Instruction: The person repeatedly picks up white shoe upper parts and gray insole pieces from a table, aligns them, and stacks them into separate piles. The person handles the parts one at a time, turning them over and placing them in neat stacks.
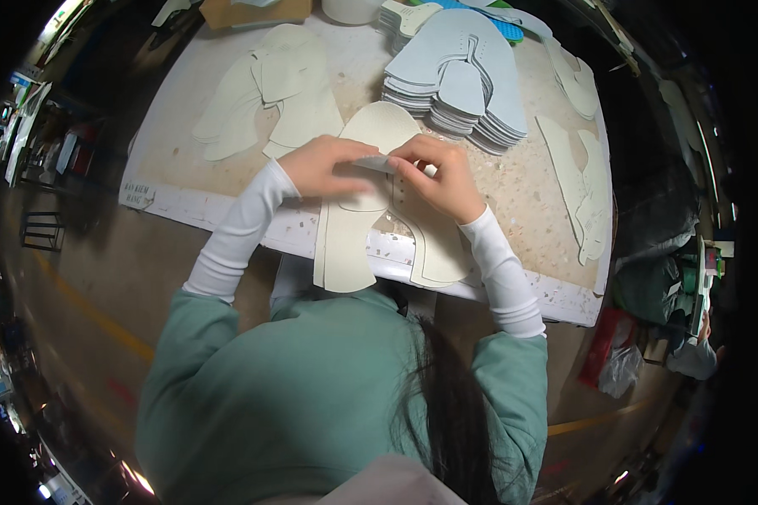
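Above the middle of the table's near edge, my left hand [322, 168] and my right hand [443, 177] meet at a small, thin grey piece [370, 162]. My right thumb and forefinger pinch its right end. My left hand is closed about its left side, and its lower fingers are slightly blurred. Under both hands lies a cream, horseshoe-shaped sheet piece [345, 248], which looks like a shoe upper cutout. Its two legs reach over the table's front edge, and its rounded top shows beyond my hands. A small white spot shows below my right fingers; I cannot tell what it is.
A tall stack of pale grey-blue upper pieces [505, 93] stands behind my right hand. Loose cream pieces [290, 76] overlap at the far left, and more cream pieces [564, 181] lie along the right side. Scraps dot the worn white table [514, 240]. A cardboard box [253, 14] sits at the back.
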Demonstrator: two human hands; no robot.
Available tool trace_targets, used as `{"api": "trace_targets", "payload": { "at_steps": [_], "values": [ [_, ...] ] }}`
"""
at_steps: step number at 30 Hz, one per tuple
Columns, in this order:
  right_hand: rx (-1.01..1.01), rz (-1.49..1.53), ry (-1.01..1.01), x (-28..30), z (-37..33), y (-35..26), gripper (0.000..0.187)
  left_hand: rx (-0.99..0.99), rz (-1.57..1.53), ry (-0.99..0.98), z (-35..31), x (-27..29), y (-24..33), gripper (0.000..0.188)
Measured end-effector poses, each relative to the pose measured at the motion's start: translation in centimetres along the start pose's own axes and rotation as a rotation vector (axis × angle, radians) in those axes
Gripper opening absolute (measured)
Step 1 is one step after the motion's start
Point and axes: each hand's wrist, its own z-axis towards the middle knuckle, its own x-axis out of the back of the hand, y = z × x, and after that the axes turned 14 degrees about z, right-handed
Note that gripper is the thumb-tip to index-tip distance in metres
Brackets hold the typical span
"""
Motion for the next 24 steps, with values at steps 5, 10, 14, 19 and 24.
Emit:
{"api": "trace_targets", "payload": {
  "at_steps": [5,10,14,19,24],
  "values": [
    [0.012,-0.191,0.023,-1.0,-1.0,-0.5,0.03,0.547,-0.455,0.418,-0.1,1.2,-0.8,0.025],
    [0.13,-0.309,-0.187,-4.9,-1.7,-0.7,0.046,0.545,-1.177,0.783,1.2,1.4,-2.1,0.026],
    [0.097,-0.416,-0.135,-7.5,-1.0,-0.4,0.04,0.565,-1.485,0.692,2.0,0.0,-2.8,0.027],
    [-0.055,-0.357,-0.068,-4.1,0.2,-1.5,0.017,0.584,-1.378,0.779,1.8,-0.7,-2.6,0.033],
    [-0.201,0.33,0.306,1.9,1.3,-2.1,0.022,0.525,-1.39,0.656,2.1,-1.3,-1.2,0.039]
  ]
}}
